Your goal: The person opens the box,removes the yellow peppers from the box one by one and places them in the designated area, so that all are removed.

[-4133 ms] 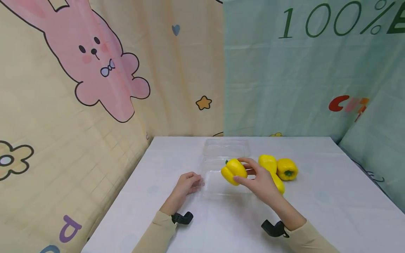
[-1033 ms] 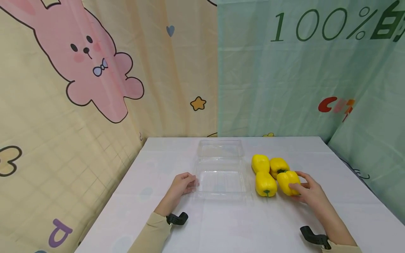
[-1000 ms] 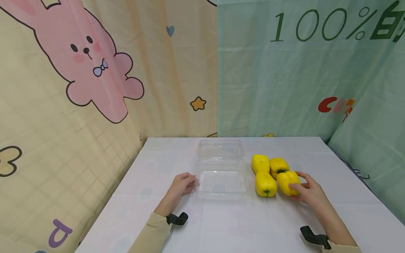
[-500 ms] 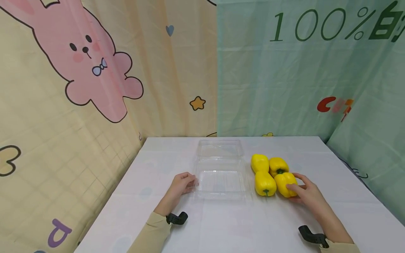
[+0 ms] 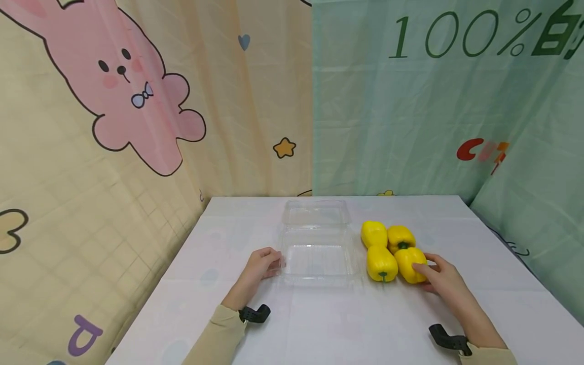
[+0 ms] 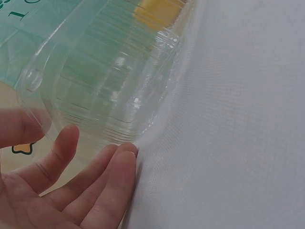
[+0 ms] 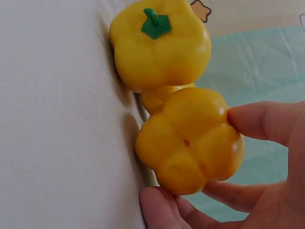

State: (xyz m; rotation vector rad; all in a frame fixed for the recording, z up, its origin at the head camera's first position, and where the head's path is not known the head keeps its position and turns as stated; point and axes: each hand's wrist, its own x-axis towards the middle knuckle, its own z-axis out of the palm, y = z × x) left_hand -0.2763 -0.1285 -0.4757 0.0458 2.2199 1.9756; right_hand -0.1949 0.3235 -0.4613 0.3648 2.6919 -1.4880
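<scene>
In the head view my left hand point(image 5: 263, 264) is at the left side of a clear plastic clamshell container point(image 5: 318, 280). The left wrist view shows the thumb behind the container's rim point(image 6: 33, 78) and the fingers outside the wall, pinching its edge. My right hand point(image 5: 441, 280) grips a yellow bell pepper point(image 5: 407, 259) between thumb and fingers, low at the table. Touching or close to it are a front yellow pepper point(image 5: 381, 258), a back-left pepper point(image 5: 374, 234) and a back-right pepper point(image 5: 400, 236). The right wrist view shows the held pepper's bottom point(image 7: 183, 138) facing the camera.
The container's lid point(image 5: 316, 213) lies folded back behind the base on the white table point(image 5: 319, 324). Patterned curtains point(image 5: 255, 111) hang behind and at both sides. Each wrist wears a black camera mount point(image 5: 255, 314).
About four seconds ago my right hand held a pepper over the container; it has since moved right to the group. Lately the held pepper shifted slightly left and down. My left hand stayed put.
</scene>
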